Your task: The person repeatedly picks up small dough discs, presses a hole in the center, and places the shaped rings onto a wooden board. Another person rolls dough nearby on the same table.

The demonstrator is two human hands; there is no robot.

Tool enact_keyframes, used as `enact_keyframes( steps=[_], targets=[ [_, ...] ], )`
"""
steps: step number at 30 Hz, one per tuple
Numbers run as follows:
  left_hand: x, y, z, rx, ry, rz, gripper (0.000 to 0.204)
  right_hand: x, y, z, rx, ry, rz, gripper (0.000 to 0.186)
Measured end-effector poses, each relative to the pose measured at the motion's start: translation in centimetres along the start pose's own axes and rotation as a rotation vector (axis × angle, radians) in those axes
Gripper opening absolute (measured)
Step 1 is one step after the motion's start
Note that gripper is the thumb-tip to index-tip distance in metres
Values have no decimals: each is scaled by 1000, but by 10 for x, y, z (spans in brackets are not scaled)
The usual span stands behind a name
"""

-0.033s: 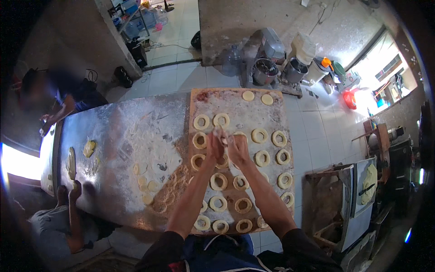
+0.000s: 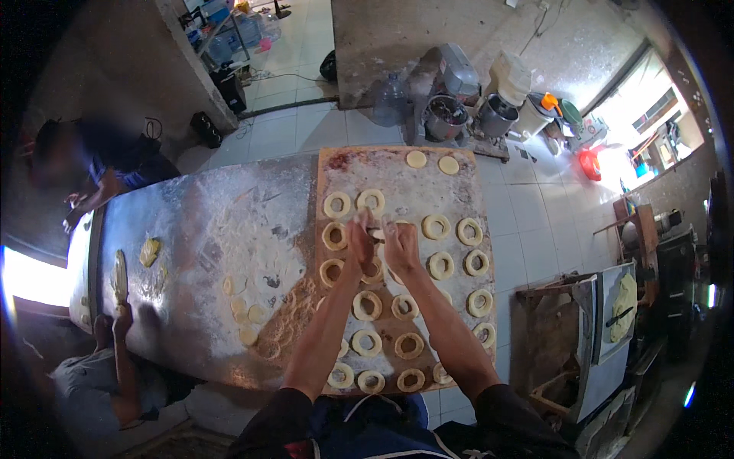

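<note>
Over the upper middle of a floury wooden board [image 2: 397, 182], my left hand [image 2: 361, 243] and my right hand [image 2: 401, 246] are close together with fingers curled. Between their fingertips is a pale piece of dough [image 2: 377, 233], mostly hidden by the fingers. Rows of dough rings lie flat on the board, one dough ring [image 2: 371, 201] just beyond my hands and another dough ring [image 2: 436, 227] to their right. Part of a ring shows beneath my hands. Near the far edge lie two dough discs without holes, among them a dough disc [image 2: 448, 165].
A floury metal table [image 2: 206, 206] adjoins on the left, bearing dough pieces [image 2: 239, 306]. Two people work there; one person's hand [image 2: 122, 321] touches a long dough strip [image 2: 120, 279]. A mixer [image 2: 457, 73] stands beyond the board. Right is a wooden frame [image 2: 558, 344].
My hands have drawn slightly apart, and the dough between their fingertips shows more. The dough on the board stays in place.
</note>
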State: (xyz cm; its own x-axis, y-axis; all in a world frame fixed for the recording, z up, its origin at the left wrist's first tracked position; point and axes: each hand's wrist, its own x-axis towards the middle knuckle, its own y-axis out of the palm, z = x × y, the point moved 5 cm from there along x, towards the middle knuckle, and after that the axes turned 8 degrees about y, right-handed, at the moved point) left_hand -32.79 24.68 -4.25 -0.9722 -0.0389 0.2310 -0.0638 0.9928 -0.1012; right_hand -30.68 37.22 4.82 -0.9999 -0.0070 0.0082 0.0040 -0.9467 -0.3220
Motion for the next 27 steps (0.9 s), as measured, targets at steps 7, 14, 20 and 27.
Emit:
enact_keyframes(
  steps=[7, 14, 20, 27],
  targets=[
    [57, 31, -21, -587, -158, -228, 38, 52, -42, 3, 259, 71, 36, 31],
    [124, 53, -51, 979, -36, 44, 39, 95, -87, -24, -621, 229, -97, 56],
    [119, 53, -46, 965, 50, 360, 45, 169, -88, -27, -672, -276, -122, 48],
    [77, 21, -83, 718, 273, -28, 36, 223, -52, -58, -1057, -277, 144, 29]
  ],
)
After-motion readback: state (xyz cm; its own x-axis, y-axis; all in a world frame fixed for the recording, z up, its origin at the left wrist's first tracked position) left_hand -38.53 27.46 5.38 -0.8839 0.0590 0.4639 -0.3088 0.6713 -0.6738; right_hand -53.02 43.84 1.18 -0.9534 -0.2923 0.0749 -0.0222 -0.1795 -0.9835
